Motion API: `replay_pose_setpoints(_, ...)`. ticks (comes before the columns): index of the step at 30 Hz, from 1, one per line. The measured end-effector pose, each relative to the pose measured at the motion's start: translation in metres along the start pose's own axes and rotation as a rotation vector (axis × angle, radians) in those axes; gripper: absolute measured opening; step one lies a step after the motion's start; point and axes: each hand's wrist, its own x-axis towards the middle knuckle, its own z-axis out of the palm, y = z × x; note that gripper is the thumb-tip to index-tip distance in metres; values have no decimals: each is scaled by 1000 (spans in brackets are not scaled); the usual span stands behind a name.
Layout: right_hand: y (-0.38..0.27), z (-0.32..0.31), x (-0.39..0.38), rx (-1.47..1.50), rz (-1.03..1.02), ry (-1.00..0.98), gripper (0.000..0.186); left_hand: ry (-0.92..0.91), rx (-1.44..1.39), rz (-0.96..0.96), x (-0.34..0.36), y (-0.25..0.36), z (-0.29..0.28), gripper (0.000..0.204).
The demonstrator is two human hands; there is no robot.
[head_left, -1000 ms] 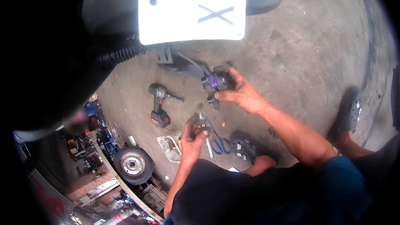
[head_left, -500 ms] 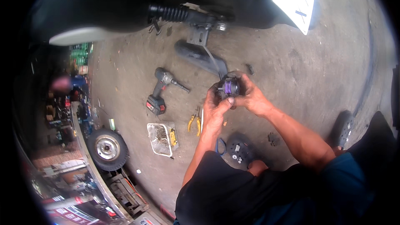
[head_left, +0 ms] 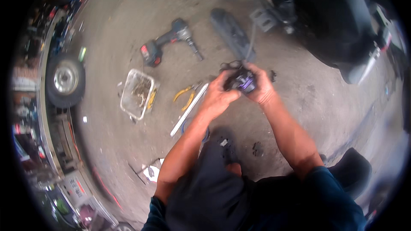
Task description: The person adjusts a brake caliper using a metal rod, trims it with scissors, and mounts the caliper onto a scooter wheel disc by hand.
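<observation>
Between my two hands is a small dark mechanical part (head_left: 245, 82) with purple showing in its middle; blur hides its exact kind. My left hand (head_left: 218, 98) grips its left side, thumb across the near face. Around the right side close the fingers of my right hand (head_left: 262, 86). A thin grey hose or cable (head_left: 252, 40) runs from a perforated metal bracket (head_left: 263, 19) on the motorbike down toward the part. Just beyond my hands a long dark plastic piece (head_left: 231, 32) lies on the floor.
On the floor to the left lie a cordless impact driver (head_left: 175, 34), yellow-handled pliers (head_left: 187, 96), a white strip (head_left: 188, 110) and a plastic tub (head_left: 123, 98) of small hardware. A wheel (head_left: 65, 81) stands farther left. The motorbike (head_left: 317, 30) fills the upper right.
My view has turned, so the motorbike now sits at the upper right and the floor tools have shifted. Both hands keep hold of the part, which appears tilted differently.
</observation>
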Motion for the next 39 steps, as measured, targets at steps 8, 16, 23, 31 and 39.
replay_pose_setpoints(8,-6,-40,19,212,-37,-257,40,138,93,172,5,-8,-9,63)
replay_pose_setpoints(16,-11,-27,28,-242,-161,-71,49,549,335,19,-17,-68,-57,34)
replay_pose_setpoints(23,-14,-22,15,-418,-123,248,46,749,1148,-172,-82,-121,-92,24)
replay_pose_setpoints(31,-39,-53,22,-201,-34,379,43,533,1250,-391,-154,-126,-125,40)
replay_pose_setpoints(39,-49,-92,17,-312,-48,414,37,505,1335,-326,-140,-152,-108,43)
